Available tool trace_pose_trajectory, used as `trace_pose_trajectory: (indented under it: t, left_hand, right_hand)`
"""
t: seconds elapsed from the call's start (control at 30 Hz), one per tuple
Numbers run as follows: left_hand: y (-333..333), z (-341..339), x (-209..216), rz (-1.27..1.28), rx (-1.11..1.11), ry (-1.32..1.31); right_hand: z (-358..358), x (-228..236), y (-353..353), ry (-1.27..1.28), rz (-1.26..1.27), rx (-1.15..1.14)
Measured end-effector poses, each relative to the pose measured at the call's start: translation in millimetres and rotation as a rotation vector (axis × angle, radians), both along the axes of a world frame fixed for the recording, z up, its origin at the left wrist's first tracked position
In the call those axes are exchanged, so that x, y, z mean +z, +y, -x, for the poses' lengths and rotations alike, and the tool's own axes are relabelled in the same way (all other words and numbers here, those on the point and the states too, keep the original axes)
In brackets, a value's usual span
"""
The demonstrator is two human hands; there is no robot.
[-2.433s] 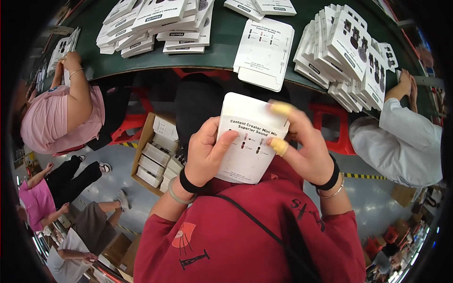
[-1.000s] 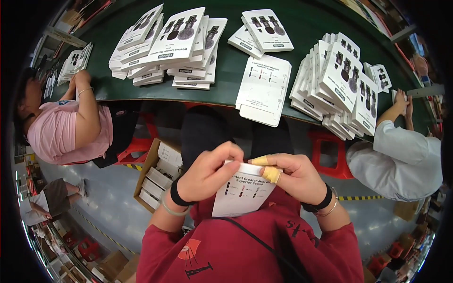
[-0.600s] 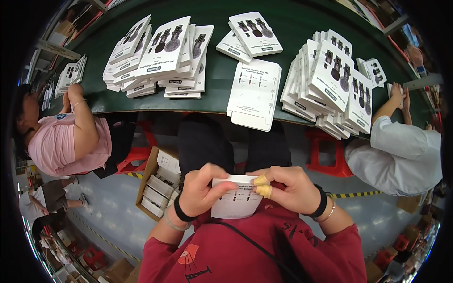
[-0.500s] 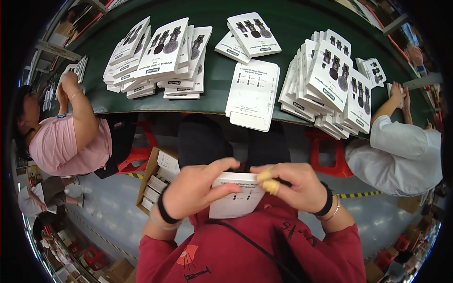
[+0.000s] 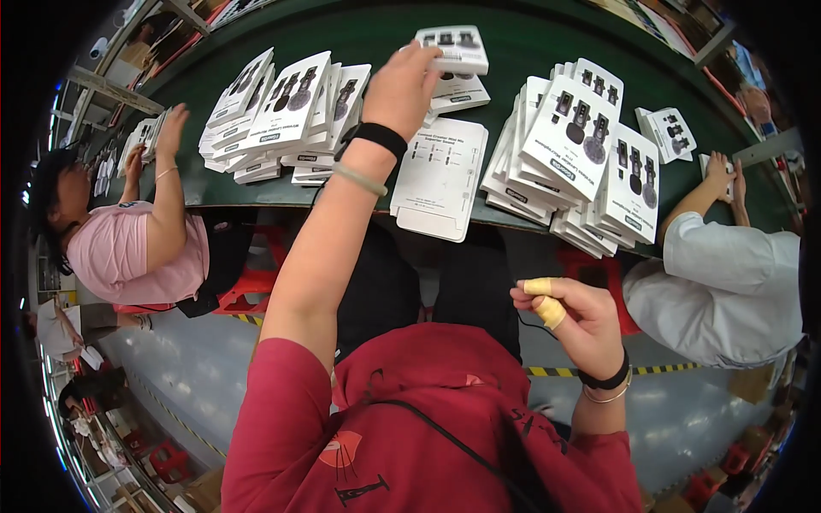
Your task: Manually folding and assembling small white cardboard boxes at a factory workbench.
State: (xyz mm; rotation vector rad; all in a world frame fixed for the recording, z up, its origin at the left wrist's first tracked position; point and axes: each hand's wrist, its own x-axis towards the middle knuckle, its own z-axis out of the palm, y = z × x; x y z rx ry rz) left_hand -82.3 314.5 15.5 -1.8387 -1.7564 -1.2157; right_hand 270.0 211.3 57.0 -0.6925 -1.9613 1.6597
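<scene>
At the far middle of the table, my left hand (image 5: 400,92) is closed on the near left side of a white cardboard box (image 5: 457,61) printed with dark devices. That box is over another white box (image 5: 459,92), which it partly covers. A flat, unfolded white carton (image 5: 436,184) with small printed pictures lies nearer, its flap over the table's front edge. Low above my lap on the right, my right hand (image 5: 575,318) has thumb and fingers drawn together, yellow tape round two of them. Beside these fingertips shows a thin black cord; whether they hold it is unclear.
Piled white boxes stand on the green table (image 5: 342,201) at left (image 5: 286,103) and right (image 5: 569,128). A smaller pile (image 5: 665,132) is farther right. One person in pink (image 5: 141,248) works at my left, another in light grey (image 5: 718,274) at my right. Red stools (image 5: 603,278) stand below.
My left hand has carried the white box from my lap up to the far middle of the table. My right hand has let go of it and moved slightly right.
</scene>
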Motion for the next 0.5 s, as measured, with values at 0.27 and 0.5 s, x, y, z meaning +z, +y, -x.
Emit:
trace_pose_trajectory:
  t: [0.27, 0.5]
  left_hand:
    - [5, -23, -26, 0.402, 0.129, 0.09]
    - [-1, 9, -22, 0.52, 0.096, 0.09]
  right_hand:
    - [-26, -13, 6, -0.026, 0.147, -0.096]
    - [-31, -12, 11, -0.031, 0.162, -0.045]
